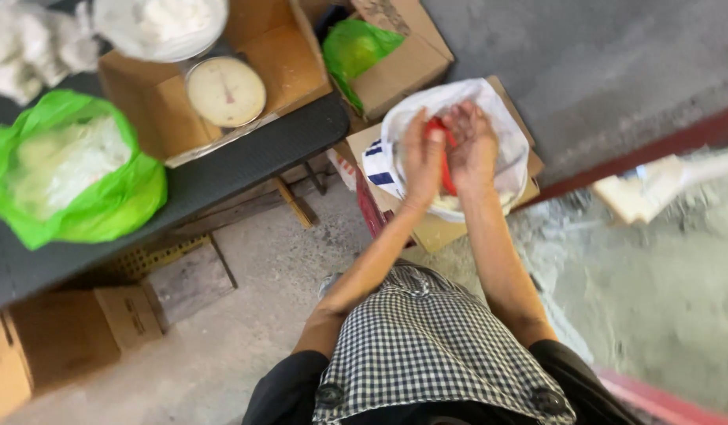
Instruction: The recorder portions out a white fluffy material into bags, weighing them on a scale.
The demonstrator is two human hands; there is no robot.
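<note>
A red scoop [445, 161] is being gripped between both hands, left hand [421, 157] and right hand [472, 145] curling around it over a white bag [502, 126] of pale stuff, sitting on a carton [435, 232] on the floor. On the table's [222, 177] near edge, a box [155, 102] is holding a dial scale [226, 92]; a green bag [72, 169] is lying at the left.

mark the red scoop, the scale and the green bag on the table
red scoop [445, 161], head view, on the red strip showing between the hands
scale [226, 92], head view, centre of the round dial
green bag [116, 197], head view, lower right fold of the plastic
</note>
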